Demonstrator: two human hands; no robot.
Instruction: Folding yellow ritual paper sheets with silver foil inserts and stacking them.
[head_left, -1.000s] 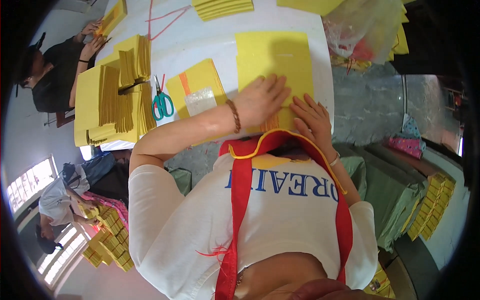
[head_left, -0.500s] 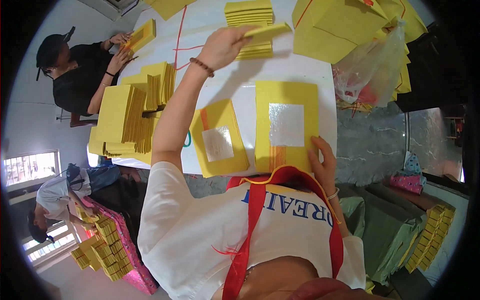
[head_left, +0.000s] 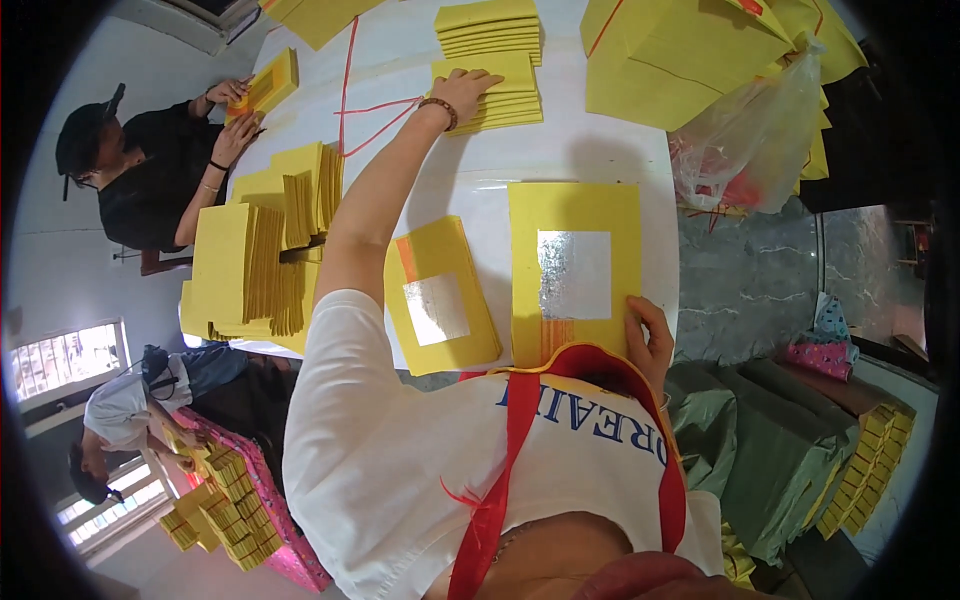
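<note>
My left hand (head_left: 466,97) is stretched far out and lies open, palm down, on a stack of yellow joss paper bundles (head_left: 520,70) at the back of the table. Before me is a large stack of yellow joss paper (head_left: 575,208) with a silver foil square and an orange strip on top. My right hand (head_left: 650,340) rests at its right edge, fingers loosely bent and apart. A smaller, slightly tilted stack of joss paper (head_left: 440,250), also with foil and an orange strip, lies to its left.
Yellow paper bundles (head_left: 235,260) stand on the table's left side. A co-worker (head_left: 150,170) handles a bundle beyond them. A big yellow package (head_left: 670,60) and a clear plastic bag (head_left: 750,140) sit at the right. Red string (head_left: 347,90) lies on the white table (head_left: 590,150).
My left hand has lowered a yellow bundle onto the far stack and now lies flat on it. My right hand stays by the large stack's edge.
</note>
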